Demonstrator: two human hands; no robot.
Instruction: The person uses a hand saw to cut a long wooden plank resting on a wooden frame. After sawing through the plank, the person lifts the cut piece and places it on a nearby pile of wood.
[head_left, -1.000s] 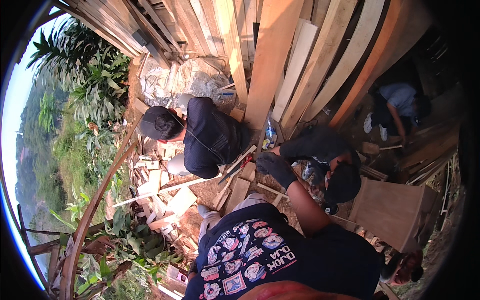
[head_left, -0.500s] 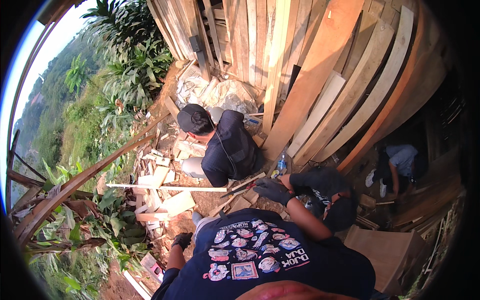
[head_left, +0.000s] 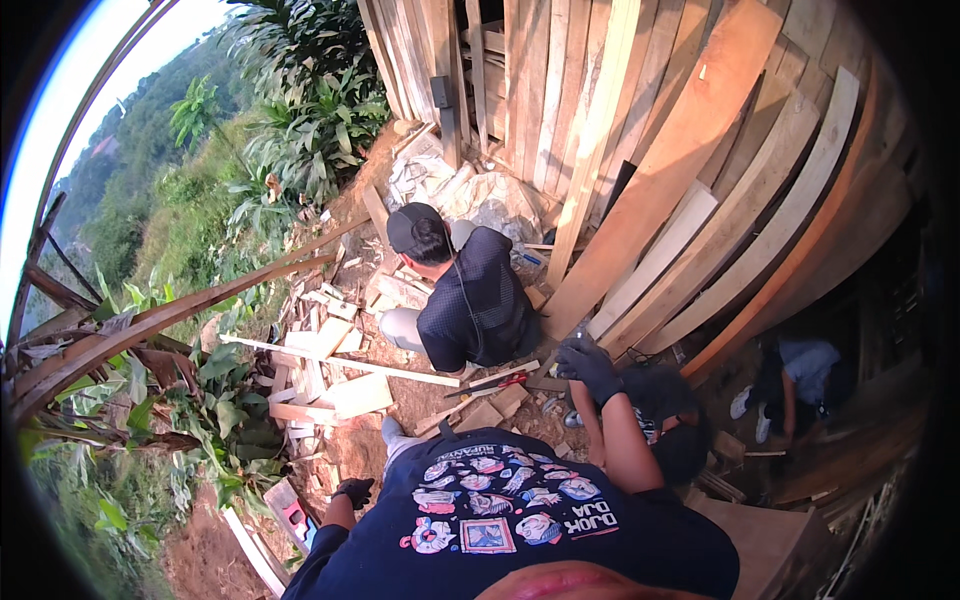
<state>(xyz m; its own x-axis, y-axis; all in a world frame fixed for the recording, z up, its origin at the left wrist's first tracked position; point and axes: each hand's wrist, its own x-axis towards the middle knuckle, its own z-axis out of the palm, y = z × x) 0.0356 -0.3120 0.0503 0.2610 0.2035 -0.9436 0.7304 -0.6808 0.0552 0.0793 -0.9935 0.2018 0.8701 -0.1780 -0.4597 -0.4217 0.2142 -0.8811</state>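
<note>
I have bare earth (head_left: 345, 450) below, strewn with wood offcuts (head_left: 362, 397), and tall boards (head_left: 660, 150) leaning against a plank wall (head_left: 525, 110); greenery (head_left: 180, 230) falls away to the left. My gloved right hand (head_left: 590, 368) is raised with fingers curled; I can't tell whether it grips anything. To its left, a red-handled tool (head_left: 513, 380) lies among wood strips. My gloved left hand (head_left: 353, 490) hangs low, partly curled, its contents unclear to me, near a board with a red panel (head_left: 291, 513). Co-workers crouch ahead (head_left: 470, 310) and to the right (head_left: 681, 450).
</note>
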